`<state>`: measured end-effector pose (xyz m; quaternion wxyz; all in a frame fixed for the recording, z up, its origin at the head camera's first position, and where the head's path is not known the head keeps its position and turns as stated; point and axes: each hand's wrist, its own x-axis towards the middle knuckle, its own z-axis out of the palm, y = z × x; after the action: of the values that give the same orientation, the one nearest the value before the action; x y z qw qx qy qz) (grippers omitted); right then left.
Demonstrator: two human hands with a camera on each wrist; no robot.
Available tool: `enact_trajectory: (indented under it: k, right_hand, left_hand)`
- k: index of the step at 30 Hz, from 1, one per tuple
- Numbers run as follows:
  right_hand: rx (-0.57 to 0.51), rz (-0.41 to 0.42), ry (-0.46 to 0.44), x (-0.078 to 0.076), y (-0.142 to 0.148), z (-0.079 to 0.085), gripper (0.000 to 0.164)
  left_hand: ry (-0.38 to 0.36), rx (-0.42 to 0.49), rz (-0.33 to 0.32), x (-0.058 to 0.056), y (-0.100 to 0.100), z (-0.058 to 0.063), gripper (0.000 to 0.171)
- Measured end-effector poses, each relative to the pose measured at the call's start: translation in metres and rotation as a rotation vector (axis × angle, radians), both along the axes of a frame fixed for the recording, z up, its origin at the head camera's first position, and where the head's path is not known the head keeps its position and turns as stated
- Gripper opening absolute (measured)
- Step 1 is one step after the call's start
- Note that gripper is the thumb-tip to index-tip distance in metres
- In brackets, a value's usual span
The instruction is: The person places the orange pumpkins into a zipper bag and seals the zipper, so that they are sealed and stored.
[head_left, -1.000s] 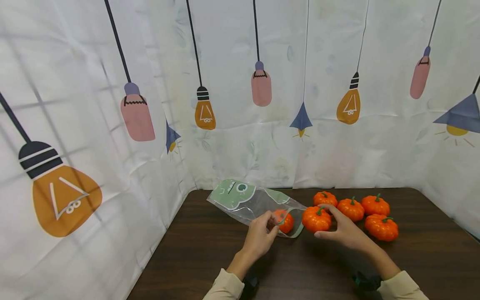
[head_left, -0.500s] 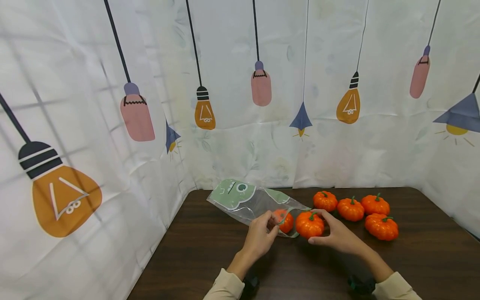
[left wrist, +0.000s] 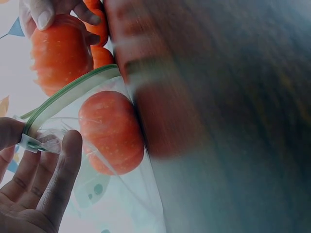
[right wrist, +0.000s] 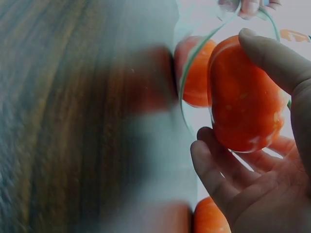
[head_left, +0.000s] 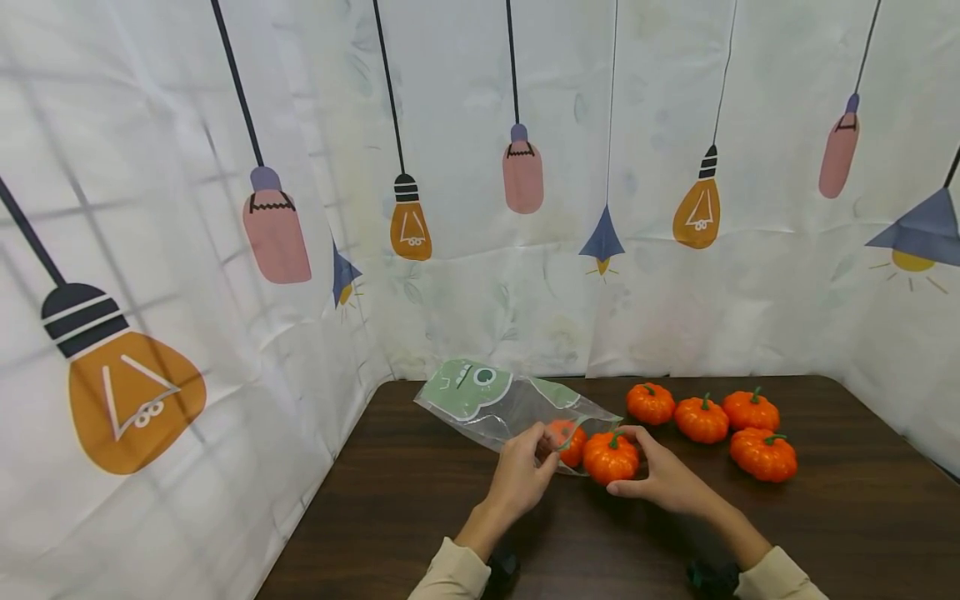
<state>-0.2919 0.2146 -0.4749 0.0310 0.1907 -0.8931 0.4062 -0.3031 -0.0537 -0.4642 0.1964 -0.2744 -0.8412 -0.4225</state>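
A clear zip bag point(head_left: 517, 410) with a green cartoon face lies on the table, its green-edged mouth facing right. One orange toy pumpkin point(left wrist: 112, 132) is inside it. My left hand point(head_left: 522, 468) pinches the bag's rim near the zip slider, and the mouth gapes wide. My right hand point(head_left: 663, 475) grips a second orange pumpkin point(head_left: 611, 457) between thumb and fingers, right at the bag's opening. In the right wrist view the green rim point(right wrist: 183, 90) passes behind this held pumpkin, close to the one inside.
Several more orange pumpkins point(head_left: 701, 419) with green stems stand at the back right of the dark wooden table point(head_left: 840, 533). A white curtain point(head_left: 480, 317) printed with hanging lamps surrounds the back and sides.
My right hand has carried its pumpkin left and slightly toward me, up to the bag's mouth. The left hand has stayed in place, pinching the rim.
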Motion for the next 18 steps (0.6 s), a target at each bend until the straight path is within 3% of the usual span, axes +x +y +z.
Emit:
enact_trajectory:
  k: [18]
  right_hand:
    - [-0.010, -0.047, -0.044, -0.0065, -0.0092, -0.0055, 0.089]
  left_hand:
    - [-0.004, -0.029, -0.001, 0.0019, 0.0004, 0.0005, 0.016]
